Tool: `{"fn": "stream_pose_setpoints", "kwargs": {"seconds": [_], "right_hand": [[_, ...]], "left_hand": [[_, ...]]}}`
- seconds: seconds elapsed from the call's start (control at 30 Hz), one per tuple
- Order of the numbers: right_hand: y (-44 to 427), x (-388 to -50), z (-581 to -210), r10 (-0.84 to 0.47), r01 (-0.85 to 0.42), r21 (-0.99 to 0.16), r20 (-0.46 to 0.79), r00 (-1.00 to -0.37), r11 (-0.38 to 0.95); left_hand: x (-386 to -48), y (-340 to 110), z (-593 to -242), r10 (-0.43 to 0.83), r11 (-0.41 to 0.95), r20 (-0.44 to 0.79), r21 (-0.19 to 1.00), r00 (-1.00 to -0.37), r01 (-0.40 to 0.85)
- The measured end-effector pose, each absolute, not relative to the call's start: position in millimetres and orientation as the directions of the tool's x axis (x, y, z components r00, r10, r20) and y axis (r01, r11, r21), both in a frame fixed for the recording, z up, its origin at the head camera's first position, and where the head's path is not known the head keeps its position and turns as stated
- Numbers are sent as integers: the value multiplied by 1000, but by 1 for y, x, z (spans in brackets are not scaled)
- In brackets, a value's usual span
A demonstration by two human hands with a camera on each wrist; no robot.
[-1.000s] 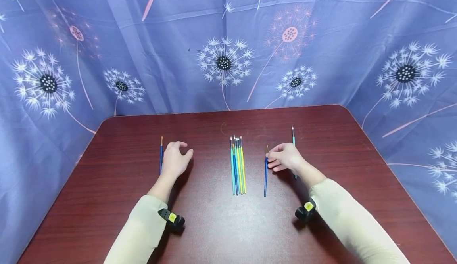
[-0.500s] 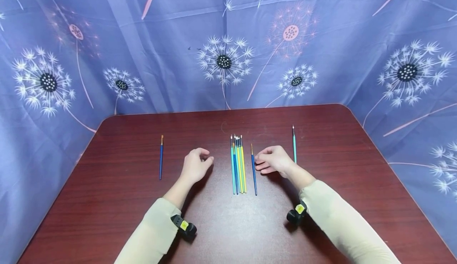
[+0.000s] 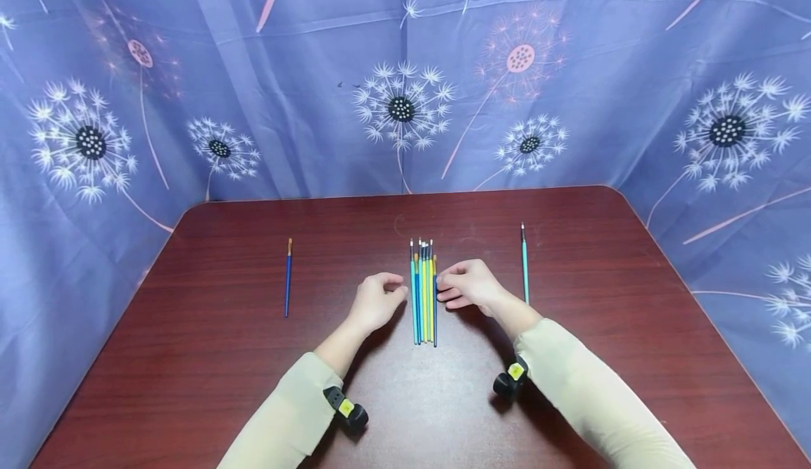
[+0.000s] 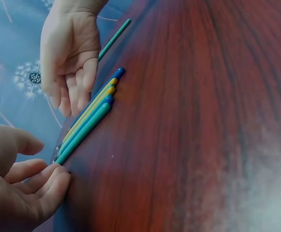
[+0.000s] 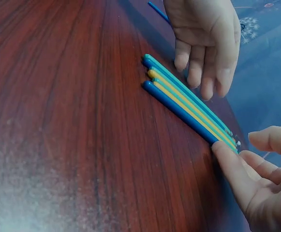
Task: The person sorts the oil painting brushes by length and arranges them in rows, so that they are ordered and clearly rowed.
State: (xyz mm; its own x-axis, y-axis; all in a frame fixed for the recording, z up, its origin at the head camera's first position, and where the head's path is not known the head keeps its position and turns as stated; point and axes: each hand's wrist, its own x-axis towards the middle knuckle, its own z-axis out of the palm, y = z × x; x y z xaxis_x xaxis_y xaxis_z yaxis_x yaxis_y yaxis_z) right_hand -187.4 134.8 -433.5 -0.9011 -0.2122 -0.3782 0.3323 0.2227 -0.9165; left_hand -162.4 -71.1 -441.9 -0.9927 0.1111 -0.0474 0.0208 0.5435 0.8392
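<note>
A row of slim paintbrushes point(image 3: 424, 307) with teal, blue and yellow handles lies side by side at the table's middle, bristles toward the back. My right hand point(image 3: 472, 286) is at the row's right side, its fingertips touching the blue paintbrush point(image 5: 179, 111) at that end. In the right wrist view its thumb stands apart from that brush. My left hand point(image 3: 376, 301) is close beside the row's left side, near the outer teal paintbrush point(image 4: 87, 128). Its fingers are loosely bent and hold nothing; whether they touch that brush I cannot tell.
A single blue paintbrush point(image 3: 288, 282) lies on the left of the dark red wooden table point(image 3: 190, 356). Another teal paintbrush point(image 3: 524, 265) lies on the right, partly behind my right forearm. A blue curtain point(image 3: 304, 89) with dandelion prints stands behind the table.
My right hand has slid the blue paintbrush left until it lies against the row. My left hand has moved right, from beside the lone blue paintbrush to the row's left side.
</note>
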Motion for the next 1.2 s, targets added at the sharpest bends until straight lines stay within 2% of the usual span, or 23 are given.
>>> {"fn": "stream_pose_setpoints", "kwargs": {"seconds": [0.13, 0.4, 1.2], "right_hand": [[133, -187, -434, -204, 336, -915, -381, -902, 226], [133, -188, -435, -194, 339, -913, -383, -903, 226], [135, -185, -435, -191, 348, -910, -391, -900, 224]], "left_hand": [[-163, -66, -441, 96, 582, -16, 812, -995, 44], [-169, -58, -438, 50, 647, -77, 762, -996, -27], [-176, -46, -438, -36, 773, -110, 627, -993, -97]]}}
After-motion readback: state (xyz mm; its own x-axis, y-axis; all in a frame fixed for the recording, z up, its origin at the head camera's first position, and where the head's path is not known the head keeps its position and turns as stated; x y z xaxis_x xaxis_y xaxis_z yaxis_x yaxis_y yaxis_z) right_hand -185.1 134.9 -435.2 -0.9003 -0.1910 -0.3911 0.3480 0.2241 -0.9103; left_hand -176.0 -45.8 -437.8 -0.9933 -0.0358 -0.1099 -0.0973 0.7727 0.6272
